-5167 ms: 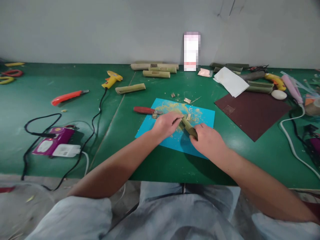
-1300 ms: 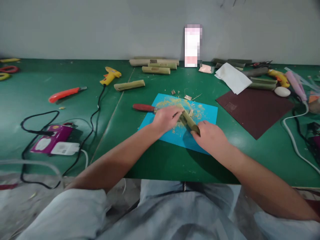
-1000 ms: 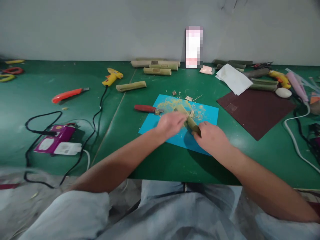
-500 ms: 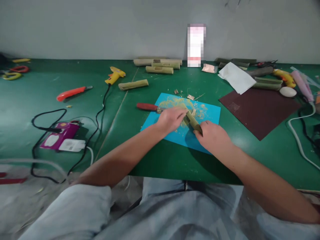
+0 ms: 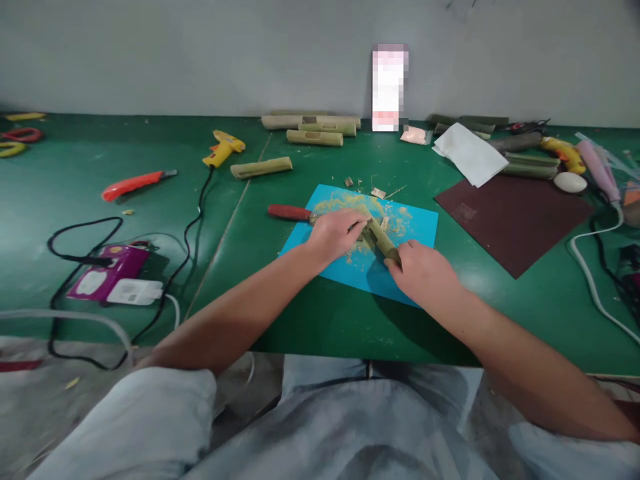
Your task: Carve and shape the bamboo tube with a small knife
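A green bamboo tube (image 5: pixel 384 244) with an opening cut in its side lies aslant over a blue sheet (image 5: pixel 340 272). My right hand (image 5: pixel 423 270) is closed round its near end. My left hand (image 5: pixel 337 233) is closed with its fingertips at the tube's opening near the upper end; whatever it pinches there, if anything, is hidden. A red-handled tool (image 5: pixel 290 212) lies just behind my left hand, its far part covered. Yellowish shavings (image 5: pixel 350 199) are scattered over the sheet.
Bamboo pieces (image 5: pixel 315 138) lie along the wall. To the left are a yellow glue gun (image 5: pixel 220 150), an orange utility knife (image 5: pixel 135 185) and a purple power strip (image 5: pixel 107 270) with cords. A dark brown sheet (image 5: pixel 515 227) and white paper (image 5: pixel 470 155) lie to the right.
The whole view has shifted slightly. My left hand's fingers have moved a little along the tube's opening, while my right hand keeps hold of its near end.
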`<state>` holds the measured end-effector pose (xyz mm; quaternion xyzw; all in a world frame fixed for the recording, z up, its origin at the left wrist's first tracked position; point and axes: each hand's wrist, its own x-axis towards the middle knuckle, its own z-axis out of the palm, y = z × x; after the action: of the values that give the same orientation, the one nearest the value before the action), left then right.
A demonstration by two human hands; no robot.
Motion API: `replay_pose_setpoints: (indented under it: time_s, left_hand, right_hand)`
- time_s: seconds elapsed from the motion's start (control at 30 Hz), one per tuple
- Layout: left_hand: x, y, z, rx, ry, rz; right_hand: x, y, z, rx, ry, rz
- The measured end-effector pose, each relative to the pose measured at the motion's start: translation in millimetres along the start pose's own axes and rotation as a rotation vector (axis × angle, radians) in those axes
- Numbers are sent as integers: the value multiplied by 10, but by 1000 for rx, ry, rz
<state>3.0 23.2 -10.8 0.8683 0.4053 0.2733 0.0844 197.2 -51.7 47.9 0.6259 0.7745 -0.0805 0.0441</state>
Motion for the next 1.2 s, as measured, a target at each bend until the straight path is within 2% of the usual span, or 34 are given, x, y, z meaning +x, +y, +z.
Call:
replay_pose_setpoints:
  time_s: [0.13,0.27,0.4,0.53,0.67,0.8,0.93,1.07,1.2]
  left_hand:
    - [-17,1,-5,-11,-108,108]
    - [-11,16,-17,27,0,6]
    - [-14,55,-13,-11,-135,137]
    - [-27,56,0,35,-12,23]
    - [-22,36,15,-22,-131,116]
    - [12,9,1,-17,-21,-9]
    - [3,48,-18,-43,-118,111]
    - [25,33,-15,-28,-25,13]
    - [32,29,2,-72,-120,112]
  right_hand:
    - [3,-9,5,-15,-12,-7]
    - [9,-6,24,-3,-2,11]
    - [6,-4,30,0,-1,-1]
    - [0,-7,20,6,-3,15]
    - [3,-8,15,16,-9,-2]
    - [5,-3,12,16,3,8]
    - [3,10,27,37,13,-11]
    - [5,15,42,31,47,9]
    - [4,3,10,22,3,1]
